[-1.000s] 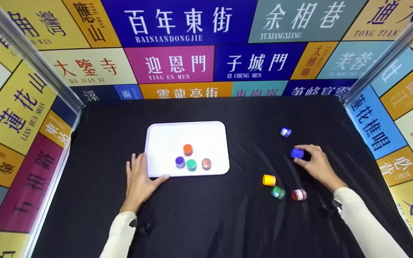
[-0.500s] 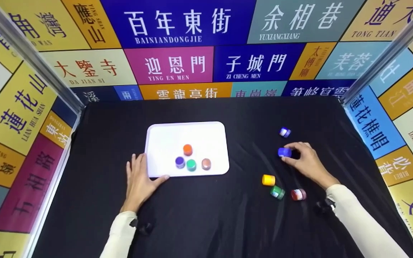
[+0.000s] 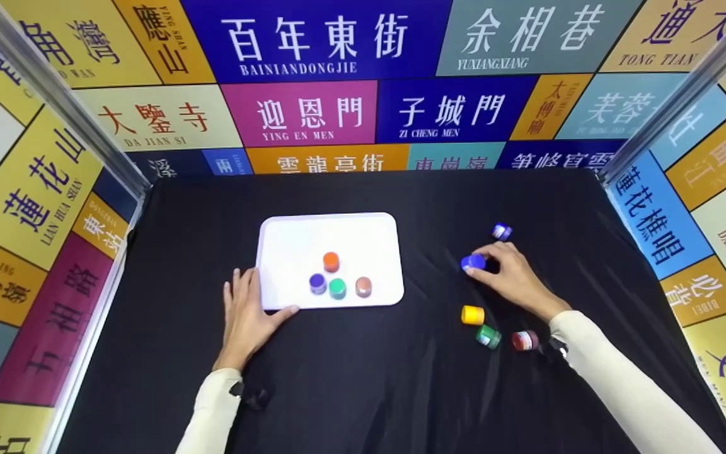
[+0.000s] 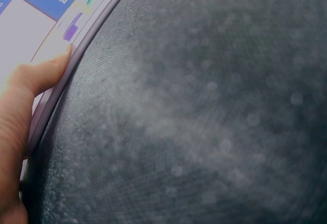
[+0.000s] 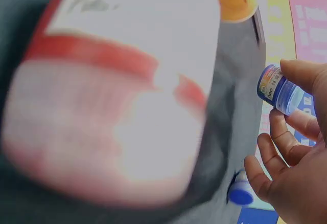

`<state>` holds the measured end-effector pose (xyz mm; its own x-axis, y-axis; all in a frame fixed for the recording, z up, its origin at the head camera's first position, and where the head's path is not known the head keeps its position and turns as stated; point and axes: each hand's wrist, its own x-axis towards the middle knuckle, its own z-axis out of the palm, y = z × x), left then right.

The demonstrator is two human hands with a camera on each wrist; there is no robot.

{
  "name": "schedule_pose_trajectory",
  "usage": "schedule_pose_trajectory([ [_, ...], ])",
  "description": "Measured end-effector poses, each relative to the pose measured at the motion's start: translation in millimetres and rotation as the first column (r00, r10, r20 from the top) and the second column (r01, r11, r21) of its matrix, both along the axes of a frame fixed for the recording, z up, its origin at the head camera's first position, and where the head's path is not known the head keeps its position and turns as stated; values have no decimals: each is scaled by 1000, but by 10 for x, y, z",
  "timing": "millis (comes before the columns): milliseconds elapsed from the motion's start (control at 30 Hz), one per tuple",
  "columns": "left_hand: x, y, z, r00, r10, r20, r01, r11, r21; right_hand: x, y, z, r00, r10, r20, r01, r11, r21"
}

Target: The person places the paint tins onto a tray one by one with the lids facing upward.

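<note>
My right hand (image 3: 517,277) pinches a small blue paint jar (image 3: 473,262) between thumb and fingertips, to the right of the white tray (image 3: 287,236). In the right wrist view that labelled paint jar (image 5: 273,87) is tilted, the other fingers loosely bent below it. My left hand (image 3: 246,321) rests at the tray's near left corner, fingers fairly straight along the side and thumb on the front rim. On the tray stand an orange jar (image 3: 331,261), a purple jar (image 3: 317,284), a teal-green jar (image 3: 337,288) and a brown jar (image 3: 363,287).
Another blue jar (image 3: 501,231) lies just beyond my right hand. Nearer me on the black cloth (image 3: 369,378) are a yellow jar (image 3: 472,315), a dark green jar (image 3: 488,337) and a red jar (image 3: 525,341). Sign-printed panels (image 3: 312,120) wall the table's back and sides.
My right hand has carried the blue paint jar leftward, toward the tray, passing in front of the other blue jar. The left hand and tray have stayed in place.
</note>
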<state>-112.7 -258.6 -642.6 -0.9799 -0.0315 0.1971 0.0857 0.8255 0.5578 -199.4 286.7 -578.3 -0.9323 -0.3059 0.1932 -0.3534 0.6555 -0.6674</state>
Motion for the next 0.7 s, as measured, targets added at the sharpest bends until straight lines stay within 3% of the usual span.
schedule_pose_trajectory([
  [300,12,-2,-1,1000,2,29,-1,1000,-16,-81,-339,-2,995,95,-16,-95,995,-7],
  [700,4,8,27,1000,8,31,-7,1000,-14,-182,-746,32,988,157,-1,-157,988,5],
])
